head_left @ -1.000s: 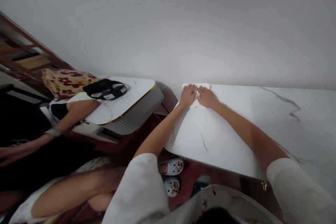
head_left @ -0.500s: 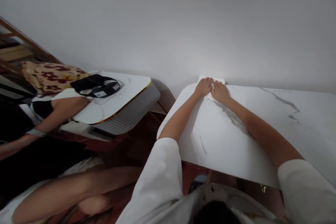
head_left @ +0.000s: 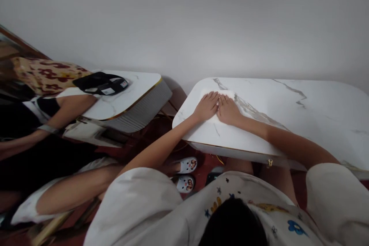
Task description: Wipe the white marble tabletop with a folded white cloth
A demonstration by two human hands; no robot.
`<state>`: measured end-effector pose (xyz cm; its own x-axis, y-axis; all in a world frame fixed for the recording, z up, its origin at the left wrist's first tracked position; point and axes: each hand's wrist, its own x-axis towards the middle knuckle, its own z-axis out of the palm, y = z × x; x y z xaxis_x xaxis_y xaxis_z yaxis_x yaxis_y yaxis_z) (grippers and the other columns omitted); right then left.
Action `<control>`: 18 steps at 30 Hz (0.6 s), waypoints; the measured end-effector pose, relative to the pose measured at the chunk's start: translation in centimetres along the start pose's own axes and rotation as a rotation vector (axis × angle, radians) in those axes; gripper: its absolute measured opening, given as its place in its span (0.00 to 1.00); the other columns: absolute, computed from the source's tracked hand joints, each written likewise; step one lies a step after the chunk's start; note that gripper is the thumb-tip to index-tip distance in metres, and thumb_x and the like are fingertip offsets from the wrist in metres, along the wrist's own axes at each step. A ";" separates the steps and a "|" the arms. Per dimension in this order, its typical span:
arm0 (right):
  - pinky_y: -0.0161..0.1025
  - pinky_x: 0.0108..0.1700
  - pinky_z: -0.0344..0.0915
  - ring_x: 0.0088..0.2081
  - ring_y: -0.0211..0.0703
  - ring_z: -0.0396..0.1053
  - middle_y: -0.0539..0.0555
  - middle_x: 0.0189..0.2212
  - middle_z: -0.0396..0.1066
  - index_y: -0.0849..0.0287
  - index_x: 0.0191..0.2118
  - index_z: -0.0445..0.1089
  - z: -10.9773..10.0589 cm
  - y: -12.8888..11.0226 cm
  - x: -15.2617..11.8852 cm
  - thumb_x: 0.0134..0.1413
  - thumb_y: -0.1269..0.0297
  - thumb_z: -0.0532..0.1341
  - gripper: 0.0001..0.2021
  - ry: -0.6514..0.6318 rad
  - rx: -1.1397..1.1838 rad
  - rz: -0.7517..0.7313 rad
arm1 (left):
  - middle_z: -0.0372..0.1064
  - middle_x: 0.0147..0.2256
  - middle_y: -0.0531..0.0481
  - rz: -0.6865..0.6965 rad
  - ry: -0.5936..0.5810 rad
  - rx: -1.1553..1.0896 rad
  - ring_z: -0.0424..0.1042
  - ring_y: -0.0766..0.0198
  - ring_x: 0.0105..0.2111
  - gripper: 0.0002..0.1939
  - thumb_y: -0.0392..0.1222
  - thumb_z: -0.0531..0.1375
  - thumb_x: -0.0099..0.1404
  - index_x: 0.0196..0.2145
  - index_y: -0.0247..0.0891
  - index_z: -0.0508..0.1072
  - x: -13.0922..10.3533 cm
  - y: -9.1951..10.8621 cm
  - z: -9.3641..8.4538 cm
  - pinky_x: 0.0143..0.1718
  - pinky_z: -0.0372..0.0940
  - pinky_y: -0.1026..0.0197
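Note:
My left hand [head_left: 206, 106] lies flat on a white cloth [head_left: 229, 93], its fingers stretched out. Beside it my right hand [head_left: 228, 109] presses on the same cloth, also flat and with the fingertips close to those of the left. The cloth rests on the white marble-patterned tabletop [head_left: 288, 103], near the table's left end. Its middle is hidden under both hands.
To the left stands a second marble-topped table [head_left: 141, 80] with a black strapped item [head_left: 106, 83] and a flowered fabric [head_left: 49, 73] on it. A person's arm [head_left: 72, 111] rests there. A grey wall [head_left: 184, 19] runs behind both tables.
Both hands have drawn the cloth back from the table's far edge, toward me and to the left. My view has tilted, so shoes on the floor now show.

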<state>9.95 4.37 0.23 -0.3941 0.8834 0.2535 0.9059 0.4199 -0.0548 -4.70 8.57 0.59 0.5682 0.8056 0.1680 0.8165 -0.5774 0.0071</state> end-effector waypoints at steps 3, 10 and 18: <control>0.54 0.66 0.48 0.66 0.65 0.50 0.76 0.65 0.51 0.86 0.64 0.52 -1.0 -2.3 -2.8 0.62 0.63 0.47 0.32 -0.032 0.001 -0.025 | 0.49 0.67 0.40 -0.039 0.002 0.005 0.47 0.51 0.68 0.30 0.40 0.43 0.69 0.66 0.29 0.55 -4.0 1.8 -0.7 0.66 0.45 0.48; 0.53 0.66 0.50 0.67 0.60 0.50 0.71 0.66 0.53 0.79 0.65 0.54 -2.3 -0.5 -9.7 0.62 0.62 0.47 0.31 -0.018 0.059 -0.180 | 0.52 0.66 0.39 -0.154 0.023 -0.008 0.49 0.49 0.67 0.30 0.41 0.45 0.69 0.66 0.28 0.56 -8.5 9.2 -1.6 0.66 0.48 0.45; 0.52 0.67 0.49 0.68 0.54 0.49 0.67 0.66 0.53 0.75 0.66 0.53 -1.6 7.4 -7.7 0.60 0.65 0.46 0.31 -0.033 0.102 -0.158 | 0.60 0.63 0.42 -0.045 0.113 -0.104 0.55 0.53 0.64 0.27 0.37 0.44 0.68 0.62 0.31 0.62 -1.3 10.4 -0.3 0.65 0.51 0.49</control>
<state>19.94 0.37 -0.55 -0.5365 0.8106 0.2347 0.8128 0.5711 -0.1149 3.02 1.51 0.75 0.5113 0.8144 0.2746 0.8226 -0.5562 0.1179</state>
